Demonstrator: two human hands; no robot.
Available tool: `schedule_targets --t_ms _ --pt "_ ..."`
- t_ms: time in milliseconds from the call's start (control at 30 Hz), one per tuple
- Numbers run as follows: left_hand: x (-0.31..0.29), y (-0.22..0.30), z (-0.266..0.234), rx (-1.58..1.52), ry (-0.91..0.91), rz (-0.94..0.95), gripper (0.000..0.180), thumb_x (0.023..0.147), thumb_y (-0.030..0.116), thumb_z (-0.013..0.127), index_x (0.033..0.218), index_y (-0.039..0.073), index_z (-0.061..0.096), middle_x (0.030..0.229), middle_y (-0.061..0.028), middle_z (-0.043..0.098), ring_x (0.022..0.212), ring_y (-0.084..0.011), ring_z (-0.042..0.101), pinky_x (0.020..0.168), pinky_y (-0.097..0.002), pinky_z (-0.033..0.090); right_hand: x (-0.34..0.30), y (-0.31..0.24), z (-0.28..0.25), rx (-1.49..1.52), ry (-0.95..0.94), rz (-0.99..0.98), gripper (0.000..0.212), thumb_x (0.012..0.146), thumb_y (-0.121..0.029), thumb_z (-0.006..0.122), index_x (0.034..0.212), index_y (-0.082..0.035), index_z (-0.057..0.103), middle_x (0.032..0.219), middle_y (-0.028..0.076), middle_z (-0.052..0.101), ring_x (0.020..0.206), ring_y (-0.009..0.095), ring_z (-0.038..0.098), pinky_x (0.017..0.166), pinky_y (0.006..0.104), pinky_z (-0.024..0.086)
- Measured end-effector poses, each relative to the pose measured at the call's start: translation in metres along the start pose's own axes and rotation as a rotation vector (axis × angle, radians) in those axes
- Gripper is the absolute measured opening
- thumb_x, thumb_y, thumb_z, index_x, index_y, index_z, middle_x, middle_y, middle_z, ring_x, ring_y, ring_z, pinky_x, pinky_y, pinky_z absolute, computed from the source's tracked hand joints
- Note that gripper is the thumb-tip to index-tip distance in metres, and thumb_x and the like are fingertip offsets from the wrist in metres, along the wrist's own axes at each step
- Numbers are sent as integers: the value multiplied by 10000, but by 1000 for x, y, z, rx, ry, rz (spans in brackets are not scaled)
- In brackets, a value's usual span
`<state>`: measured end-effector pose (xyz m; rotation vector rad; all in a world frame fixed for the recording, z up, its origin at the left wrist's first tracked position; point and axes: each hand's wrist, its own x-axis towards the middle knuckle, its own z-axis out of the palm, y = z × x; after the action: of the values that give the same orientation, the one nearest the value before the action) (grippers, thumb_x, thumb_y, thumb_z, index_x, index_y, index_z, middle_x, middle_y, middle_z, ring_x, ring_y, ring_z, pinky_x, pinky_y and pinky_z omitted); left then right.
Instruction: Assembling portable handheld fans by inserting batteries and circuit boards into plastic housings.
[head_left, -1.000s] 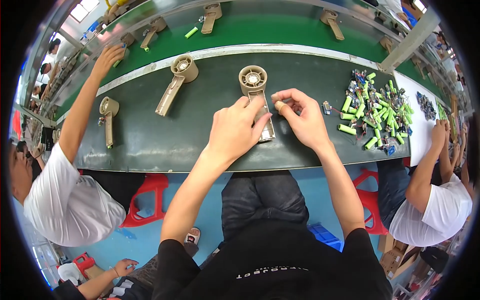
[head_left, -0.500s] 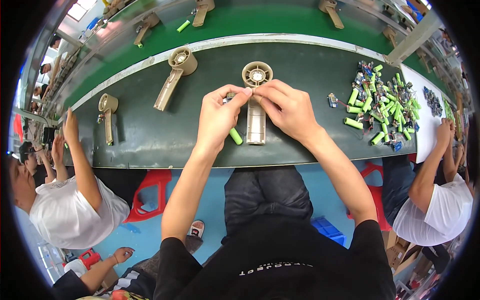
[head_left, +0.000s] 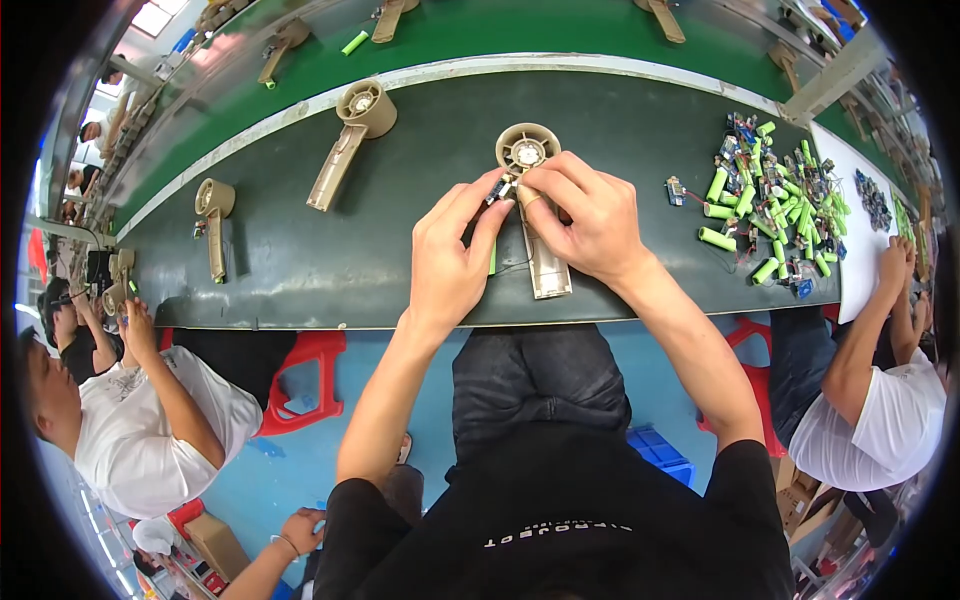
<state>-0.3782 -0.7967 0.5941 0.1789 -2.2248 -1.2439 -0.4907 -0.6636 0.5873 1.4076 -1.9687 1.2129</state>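
In front of me a tan handheld fan housing (head_left: 549, 278) lies with its round fan end away from me and its long open handle toward me. My left hand (head_left: 447, 262) pinches a small dark circuit board (head_left: 497, 189) just below the fan end. My right hand (head_left: 597, 222) is closed beside it, its fingertips meeting near the board over the top of the handle; what they pinch is too small to make out. A tan cover sits on one right fingertip. Part of a green battery cell (head_left: 492, 262) shows beside the handle, with a thin dark wire near it.
More tan fan housings (head_left: 338, 165) (head_left: 216, 240) stand to the left on the dark table (head_left: 420, 110). A heap of green cells with wired boards (head_left: 770, 205) lies right. Co-workers sit at both sides. Beyond the rim is a green conveyor belt (head_left: 560, 30).
The housing's handle has swung slightly right. My left hand has turned, so the board shows edge-on between its fingertips. The green cell is now mostly hidden. The left co-worker's hands have lowered.
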Motion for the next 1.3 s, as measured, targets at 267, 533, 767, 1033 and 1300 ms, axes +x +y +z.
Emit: schedule_targets --t_ms 267,533,767,1033,1300 --pt "-4 -2 5 32 21 32 303 872 13 690 1173 -20 678 869 -129 663 737 -223 636 694 -309 508 -1 -1 2 7 16 41 118 784 -52 720 896 -51 681 840 52 667 594 212 647 524 308 508" --pt "-6 -9 9 76 55 96 347 840 -4 714 1185 -15 679 880 -132 671 777 -242 643 703 -331 517 -1 0 3 -25 11 13 132 780 -53 715 908 -58 683 853 55 673 625 235 663 552 325 527" --pt "-5 -12 10 178 70 211 356 829 -13 711 1183 -32 671 857 -122 651 752 -260 603 688 -355 503 0 1 2 -60 -9 -20 155 770 -53 710 922 -64 677 859 57 671 669 256 667 582 342 534" --pt "-4 -17 9 207 63 285 349 827 -14 712 1169 -51 660 867 -116 645 737 -262 587 673 -365 493 -2 0 3 -100 3 -49 171 759 -10 709 921 -46 670 875 73 671 717 260 672 618 350 550" --pt "9 -16 3 189 -16 320 322 824 -11 707 1140 -52 660 854 -120 625 747 -278 573 685 -369 484 -1 8 5 -91 11 -119 197 744 25 702 930 -24 663 875 94 667 750 273 674 656 352 560"
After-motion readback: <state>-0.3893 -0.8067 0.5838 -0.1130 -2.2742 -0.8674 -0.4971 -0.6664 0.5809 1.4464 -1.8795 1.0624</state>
